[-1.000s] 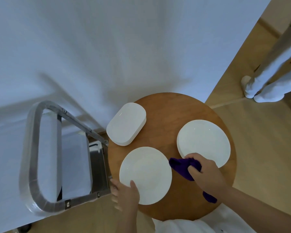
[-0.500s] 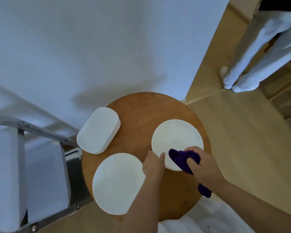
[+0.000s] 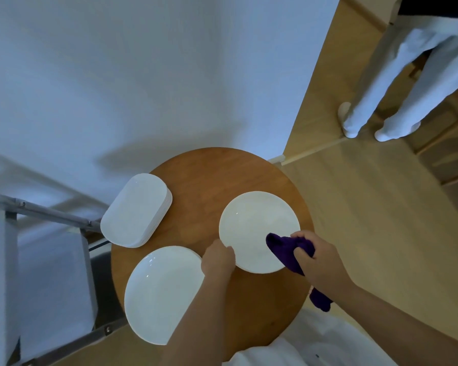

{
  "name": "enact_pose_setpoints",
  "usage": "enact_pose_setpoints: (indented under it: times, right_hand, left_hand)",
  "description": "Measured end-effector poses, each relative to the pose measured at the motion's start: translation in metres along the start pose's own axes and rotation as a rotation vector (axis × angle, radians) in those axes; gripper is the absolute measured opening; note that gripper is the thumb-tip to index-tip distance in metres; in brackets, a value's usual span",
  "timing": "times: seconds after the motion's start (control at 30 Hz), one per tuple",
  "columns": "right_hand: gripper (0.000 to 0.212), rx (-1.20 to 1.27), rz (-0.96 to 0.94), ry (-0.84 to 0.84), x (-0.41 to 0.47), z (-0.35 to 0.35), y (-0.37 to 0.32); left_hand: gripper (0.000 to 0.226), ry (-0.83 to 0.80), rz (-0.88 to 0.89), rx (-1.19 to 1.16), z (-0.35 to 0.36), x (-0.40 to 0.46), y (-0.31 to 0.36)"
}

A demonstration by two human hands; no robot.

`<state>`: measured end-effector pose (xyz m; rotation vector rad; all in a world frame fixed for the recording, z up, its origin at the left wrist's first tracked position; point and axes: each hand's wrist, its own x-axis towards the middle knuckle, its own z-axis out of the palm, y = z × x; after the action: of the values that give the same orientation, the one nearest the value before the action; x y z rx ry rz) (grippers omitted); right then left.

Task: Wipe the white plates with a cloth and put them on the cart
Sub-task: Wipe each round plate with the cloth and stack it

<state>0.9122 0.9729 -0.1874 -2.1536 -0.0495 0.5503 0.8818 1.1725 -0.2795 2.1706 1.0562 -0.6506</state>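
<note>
Cloth [image 3: 288,249] now on right plate [image 3: 257,228], left hand [image 3: 218,258] still gripping rim

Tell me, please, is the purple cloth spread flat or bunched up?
Bunched up: the purple cloth is wadded in the right hand on the round white plate, one end hanging below the wrist.

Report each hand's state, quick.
Left hand: grips the rim of the right-hand round white plate.
Right hand: grips the purple cloth.
</note>
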Motion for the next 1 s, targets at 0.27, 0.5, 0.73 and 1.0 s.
enact_pose_setpoints:
  times: [0.27, 0.5, 0.73, 1.0]
  right_hand:
    - [0.027, 0.107, 0.037, 0.035, 0.0, -0.006, 0.004]
    - [0.026, 0.133, 0.059, 0.045, 0.0, -0.006, 0.009]
    - [0.025, 0.112, 0.057, 0.057, -0.002, -0.003, 0.014]
    - [0.023, -0.558, -0.118, -0.224, -0.004, 0.005, 0.017]
  left_hand:
    - [0.018, 0.041, 0.05, -0.193, 0.005, -0.007, -0.003]
    - [0.016, 0.059, 0.027, -0.047, 0.003, -0.006, -0.002]
    - [0.021, 0.065, 0.111, 0.01, -0.006, -0.004, 0.0]
    - [0.023, -0.022, 0.163, -0.027, -0.013, -0.003, -0.002]
